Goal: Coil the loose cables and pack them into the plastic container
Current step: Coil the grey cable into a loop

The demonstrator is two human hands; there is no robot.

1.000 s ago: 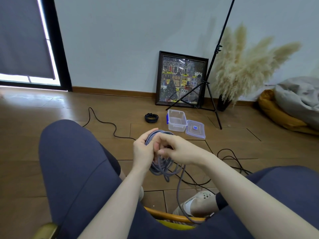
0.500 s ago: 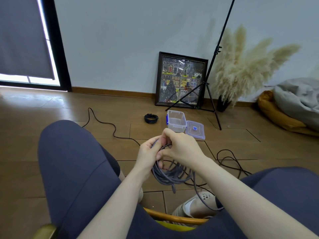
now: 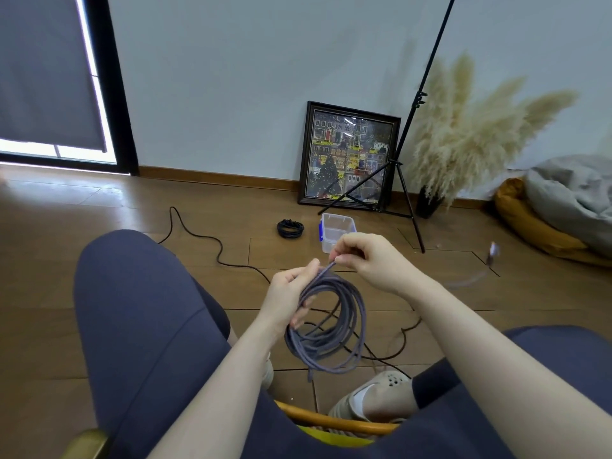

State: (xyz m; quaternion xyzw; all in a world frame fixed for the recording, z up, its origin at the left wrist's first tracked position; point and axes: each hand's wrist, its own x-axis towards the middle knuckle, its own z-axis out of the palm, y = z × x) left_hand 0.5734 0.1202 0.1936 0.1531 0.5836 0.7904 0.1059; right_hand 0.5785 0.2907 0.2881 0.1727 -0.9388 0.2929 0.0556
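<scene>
Grey cable coil [image 3: 331, 329] gripped by left hand [image 3: 291, 293], right hand [image 3: 367, 260] pinching.

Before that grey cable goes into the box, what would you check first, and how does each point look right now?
1. Grey cable coiled: ok, several loops.
2. Left hand holds the coil: ok.
3. Right hand pinches the cable: ok.
4. Loose end wound in: not ok, a blurred tail swings at the right.
5. Plastic container open: ok.
6. Container empty: cannot tell.
7. Black cable on the floor coiled: not ok.
</scene>
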